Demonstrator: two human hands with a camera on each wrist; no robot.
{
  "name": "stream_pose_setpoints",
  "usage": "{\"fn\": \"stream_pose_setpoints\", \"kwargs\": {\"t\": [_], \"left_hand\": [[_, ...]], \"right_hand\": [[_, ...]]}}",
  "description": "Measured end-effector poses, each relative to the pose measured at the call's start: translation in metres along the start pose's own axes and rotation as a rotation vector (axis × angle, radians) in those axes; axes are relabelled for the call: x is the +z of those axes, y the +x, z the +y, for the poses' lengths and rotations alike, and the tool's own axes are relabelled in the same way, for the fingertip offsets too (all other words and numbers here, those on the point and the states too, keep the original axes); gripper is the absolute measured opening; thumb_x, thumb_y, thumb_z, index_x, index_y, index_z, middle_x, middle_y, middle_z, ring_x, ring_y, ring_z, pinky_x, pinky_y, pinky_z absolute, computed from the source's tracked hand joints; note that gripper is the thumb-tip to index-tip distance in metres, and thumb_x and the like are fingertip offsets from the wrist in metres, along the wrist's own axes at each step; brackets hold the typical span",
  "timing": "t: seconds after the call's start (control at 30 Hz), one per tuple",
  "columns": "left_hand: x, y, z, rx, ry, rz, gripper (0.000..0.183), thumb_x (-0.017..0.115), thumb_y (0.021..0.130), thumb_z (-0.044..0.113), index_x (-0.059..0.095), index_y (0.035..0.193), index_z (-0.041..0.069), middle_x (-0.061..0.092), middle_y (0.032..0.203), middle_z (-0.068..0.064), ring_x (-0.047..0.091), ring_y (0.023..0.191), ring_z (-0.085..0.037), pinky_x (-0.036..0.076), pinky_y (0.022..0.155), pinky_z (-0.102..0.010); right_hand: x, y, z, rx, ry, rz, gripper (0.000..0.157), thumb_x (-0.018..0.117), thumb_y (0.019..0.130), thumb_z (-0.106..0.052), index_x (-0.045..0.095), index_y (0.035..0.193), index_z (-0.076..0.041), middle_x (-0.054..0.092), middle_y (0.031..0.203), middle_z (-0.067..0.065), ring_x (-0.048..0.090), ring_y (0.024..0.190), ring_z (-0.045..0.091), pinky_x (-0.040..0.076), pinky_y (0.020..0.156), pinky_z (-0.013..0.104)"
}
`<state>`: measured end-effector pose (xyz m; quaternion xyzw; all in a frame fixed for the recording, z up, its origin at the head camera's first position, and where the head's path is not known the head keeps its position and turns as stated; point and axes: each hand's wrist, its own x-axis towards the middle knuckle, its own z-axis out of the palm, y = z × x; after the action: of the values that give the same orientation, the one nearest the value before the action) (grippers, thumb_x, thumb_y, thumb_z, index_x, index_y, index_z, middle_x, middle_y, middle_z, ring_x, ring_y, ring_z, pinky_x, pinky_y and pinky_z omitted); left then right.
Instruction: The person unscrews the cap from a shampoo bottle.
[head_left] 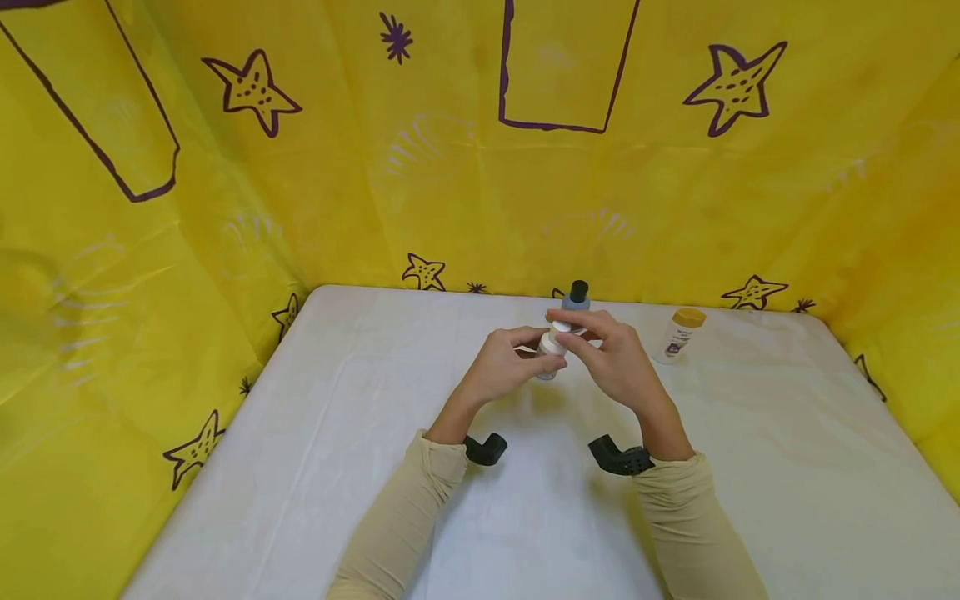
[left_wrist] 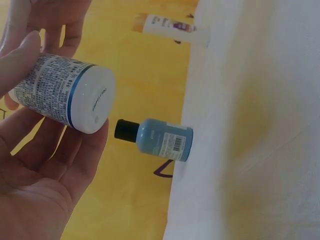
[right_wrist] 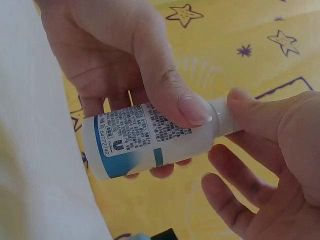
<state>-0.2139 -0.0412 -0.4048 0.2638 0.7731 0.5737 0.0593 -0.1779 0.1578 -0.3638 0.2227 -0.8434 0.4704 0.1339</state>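
To my eye the likeliest mishap is a slip: the left hand (head_left: 500, 364) grips the white plastic bottle (right_wrist: 145, 137) round its body, thumb on one side and fingers on the other, while the right hand (head_left: 618, 358) pinches its white cap (right_wrist: 224, 117), and smooth plastic could slide if one grip slackened while the other pulled. The bottle is held above the table (head_left: 525, 517), much nearer the far edge than the near one, and leans a little, so any sudden loosening of the cap could spill whatever is inside. A jerk of the right fingers could also knock the blue bottle with a black cap (left_wrist: 165, 140), which stands upright just behind them, close to the far edge; a fall there might carry it against the yellow cloth (head_left: 337, 192). Over towards the far right corner, the white bottle with a yellow cap (head_left: 677, 337) stands upright, well apart from the blue one and less at risk. All three containers have their caps on. The held one has a densely printed label and opaque walls, so I cannot tell its contents or how full it is, nor can I for the other two.
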Motion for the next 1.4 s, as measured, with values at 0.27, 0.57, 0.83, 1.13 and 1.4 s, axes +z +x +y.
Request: {"fn": "stream_pose_setpoints", "kwargs": {"t": [0.27,0.57,0.83,1.13,1.4], "left_hand": [[-0.0011,-0.0025,0.0024,-0.012,0.005,0.006,0.040,0.083,0.086,0.034,0.074,0.124,0.026,0.075,0.120,0.004,0.074,0.100,-0.012,0.061,0.088,-0.028],[0.0015,-0.0023,0.0035,0.023,0.072,0.009,0.031,0.085,0.084,0.036,0.077,0.113,0.030,0.072,0.095,0.005,0.065,0.084,-0.011,0.059,0.088,-0.025],[0.0004,-0.0029,0.0078,0.021,0.086,0.007,0.037,0.084,0.085,0.034,0.075,0.120,0.026,0.075,0.112,0.007,0.067,0.094,-0.010,0.059,0.089,-0.025],[-0.0025,-0.0041,0.0055,-0.022,0.075,0.027,0.041,0.084,0.085,0.034,0.074,0.123,0.021,0.075,0.116,0.003,0.071,0.100,-0.013,0.060,0.088,-0.026],[-0.0027,-0.0030,0.0062,0.008,0.071,0.026,0.039,0.085,0.084,0.034,0.075,0.121,0.025,0.075,0.118,0.006,0.070,0.100,-0.011,0.060,0.089,-0.026]], "right_hand": [[-0.0007,0.0007,-0.0012,0.063,0.038,-0.058,0.044,0.068,0.099,-0.023,0.060,0.142,-0.017,0.064,0.142,0.004,0.059,0.116,0.019,0.050,0.091,0.023],[0.0004,0.0018,-0.0012,0.194,0.000,0.013,0.034,0.078,0.092,-0.030,0.065,0.114,-0.007,0.064,0.102,0.011,0.057,0.090,0.022,0.050,0.076,0.027],[0.0006,0.0025,-0.0021,0.169,0.006,0.004,0.025,0.075,0.094,-0.027,0.070,0.110,-0.007,0.071,0.103,0.009,0.062,0.091,0.020,0.051,0.082,0.026],[-0.0010,0.0010,0.0012,0.041,0.048,-0.111,0.039,0.062,0.103,-0.019,0.062,0.141,-0.016,0.066,0.135,0.006,0.060,0.113,0.016,0.051,0.091,0.023],[0.0046,0.0021,0.0029,0.153,0.043,-0.017,0.044,0.075,0.095,-0.025,0.060,0.133,-0.008,0.064,0.120,0.012,0.058,0.111,0.027,0.049,0.088,0.024]]}}
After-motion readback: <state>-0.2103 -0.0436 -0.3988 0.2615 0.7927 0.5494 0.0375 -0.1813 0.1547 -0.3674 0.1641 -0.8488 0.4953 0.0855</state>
